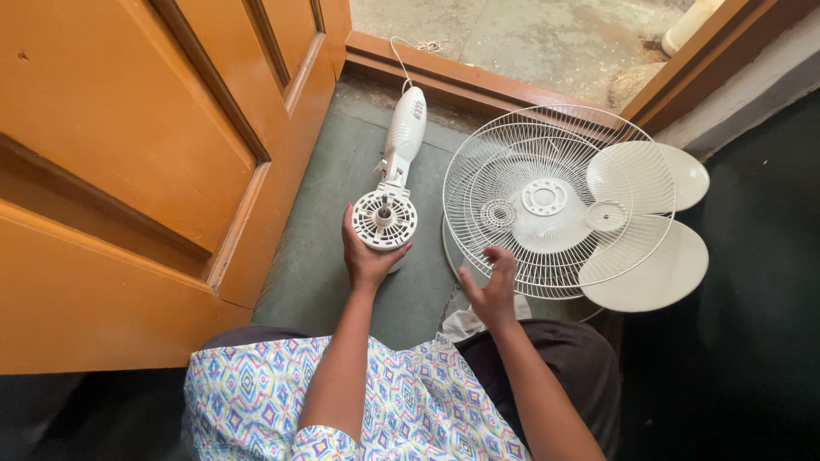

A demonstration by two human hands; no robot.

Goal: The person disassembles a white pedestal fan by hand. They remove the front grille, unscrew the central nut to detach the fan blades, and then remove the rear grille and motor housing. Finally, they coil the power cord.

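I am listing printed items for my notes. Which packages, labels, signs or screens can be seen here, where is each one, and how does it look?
None of these shows: no package, label, sign or screen. In view are only a white fan motor unit held by the left hand, white wire guards, fan blades and an orange wooden door.

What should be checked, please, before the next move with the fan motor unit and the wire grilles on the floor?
1. Left hand has a hold on the fan motor unit: ok, fingers wrap its round head.
2. Motor shaft free of parts: ok, nothing sits on its face.
3. Right hand empty: ok, open and spread at the near rim of the wire grilles.
4. Grilles lie flat: ok, stacked on the floor.
5. Fan blades out of the way: not ok, they lie partly under the grilles.
6. Power cord unplugged: cannot tell, it runs out the doorway.
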